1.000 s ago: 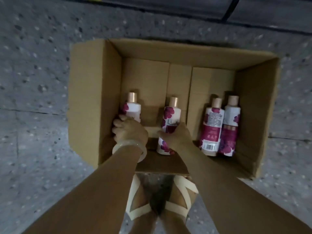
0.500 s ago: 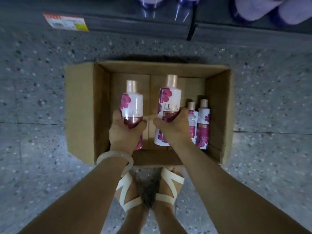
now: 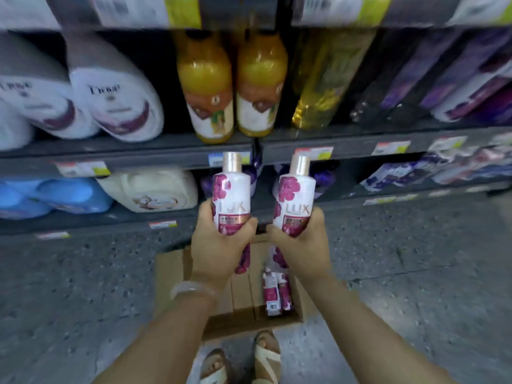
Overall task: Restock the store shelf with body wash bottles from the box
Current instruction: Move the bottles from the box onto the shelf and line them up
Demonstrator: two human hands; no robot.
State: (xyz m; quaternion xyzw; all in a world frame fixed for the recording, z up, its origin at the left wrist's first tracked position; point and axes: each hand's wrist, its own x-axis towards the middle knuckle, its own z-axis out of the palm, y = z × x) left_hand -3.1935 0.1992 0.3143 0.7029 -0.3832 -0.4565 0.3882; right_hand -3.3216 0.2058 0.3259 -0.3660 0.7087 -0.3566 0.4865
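Observation:
My left hand grips a white body wash bottle with pink flowers and a rose-gold cap, held upright. My right hand grips a second, matching bottle beside it. Both bottles are raised in front of the lower shelf. Below my hands the open cardboard box sits on the floor, with two more of the same bottles standing at its right side.
The shelves hold white Dove bottles, orange bottles, a yellow bottle and purple packs. Blue and cream refill packs sit lower left. My sandalled feet stand on speckled floor just behind the box.
Both hands have lifted their bottles out of the box and up to shelf height. My view has tilted up from the box to the shelves.

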